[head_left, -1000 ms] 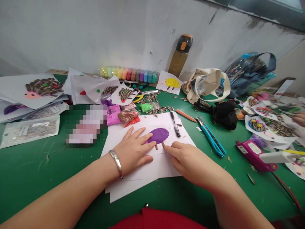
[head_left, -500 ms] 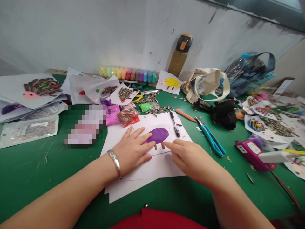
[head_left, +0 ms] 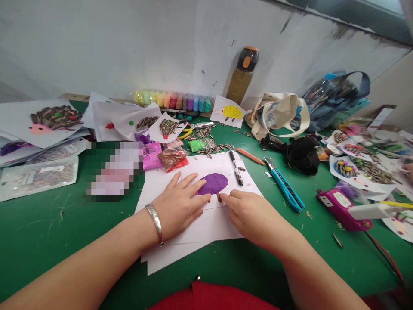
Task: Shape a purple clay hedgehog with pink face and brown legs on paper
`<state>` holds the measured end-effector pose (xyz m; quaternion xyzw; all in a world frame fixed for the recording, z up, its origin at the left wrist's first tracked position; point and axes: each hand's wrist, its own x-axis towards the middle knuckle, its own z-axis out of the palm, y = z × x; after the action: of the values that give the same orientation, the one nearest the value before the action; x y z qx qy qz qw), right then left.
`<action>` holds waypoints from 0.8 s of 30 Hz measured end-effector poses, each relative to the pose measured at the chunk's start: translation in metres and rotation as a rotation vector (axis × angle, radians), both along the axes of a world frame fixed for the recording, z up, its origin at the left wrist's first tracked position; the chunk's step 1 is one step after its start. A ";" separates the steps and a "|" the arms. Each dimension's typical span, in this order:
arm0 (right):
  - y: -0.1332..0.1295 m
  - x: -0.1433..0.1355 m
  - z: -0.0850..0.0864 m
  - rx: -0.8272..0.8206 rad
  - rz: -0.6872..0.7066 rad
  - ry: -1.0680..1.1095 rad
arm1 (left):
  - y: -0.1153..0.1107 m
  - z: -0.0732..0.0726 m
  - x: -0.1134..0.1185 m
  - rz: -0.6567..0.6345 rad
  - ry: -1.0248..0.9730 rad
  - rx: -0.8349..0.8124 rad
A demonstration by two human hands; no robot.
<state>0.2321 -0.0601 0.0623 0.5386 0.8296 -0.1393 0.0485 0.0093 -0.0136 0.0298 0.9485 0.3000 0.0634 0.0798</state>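
Silver bracelet circles the left wrist; the left hand, fingers spread wide, lies flat on white paper, its fingertips on a purple clay oval lying there. Just below the oval, a brown clay strip meets the right hand's outstretched forefinger; I cannot tell whether its curled fingers hold anything.

The left hand overlaps a purple oval on paper, the right hand touching a brown strip.
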 end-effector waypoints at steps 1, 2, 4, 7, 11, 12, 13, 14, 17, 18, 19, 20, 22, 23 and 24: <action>0.001 0.000 -0.001 0.000 -0.039 0.037 | 0.001 -0.001 -0.001 0.001 -0.001 -0.004; 0.003 -0.001 -0.002 0.001 -0.090 0.080 | 0.002 -0.001 -0.001 0.003 -0.006 -0.008; 0.006 -0.003 -0.006 0.009 -0.201 0.159 | 0.004 -0.003 -0.003 0.010 -0.025 -0.013; 0.010 -0.008 -0.014 0.036 -0.318 0.186 | 0.005 -0.007 -0.005 0.022 -0.042 -0.007; 0.012 -0.018 -0.024 0.146 -0.342 0.103 | 0.006 -0.011 -0.005 0.041 -0.048 0.012; 0.012 -0.021 -0.026 0.175 -0.333 0.076 | 0.006 -0.011 -0.005 0.043 -0.048 0.011; 0.012 -0.023 -0.028 0.196 -0.320 0.053 | 0.006 -0.010 -0.005 0.043 -0.044 0.007; 0.012 -0.025 -0.029 0.211 -0.307 0.034 | 0.006 -0.009 -0.004 0.042 -0.035 -0.002; 0.012 -0.028 -0.032 0.230 -0.284 0.005 | 0.007 -0.005 -0.002 0.037 -0.003 -0.035; 0.012 -0.028 -0.032 0.232 -0.282 0.003 | 0.007 -0.003 -0.002 0.036 0.003 -0.042; 0.012 -0.027 -0.032 0.232 -0.286 0.004 | 0.007 -0.002 -0.001 0.037 0.006 -0.047; 0.012 -0.026 -0.032 0.229 -0.289 0.010 | 0.007 -0.001 -0.001 0.039 0.005 -0.050; 0.014 -0.023 -0.031 0.207 -0.297 0.044 | 0.007 0.000 -0.001 0.043 0.001 -0.052; 0.014 -0.021 -0.030 0.185 -0.299 0.071 | 0.006 0.000 -0.001 0.046 -0.001 -0.054; 0.015 -0.020 -0.029 0.159 -0.302 0.103 | 0.006 -0.001 -0.001 0.049 -0.002 -0.056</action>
<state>0.2124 -0.0448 0.0334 0.6515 0.7489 -0.1065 -0.0581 0.0081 -0.0074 0.0289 0.9382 0.3246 0.0579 0.1051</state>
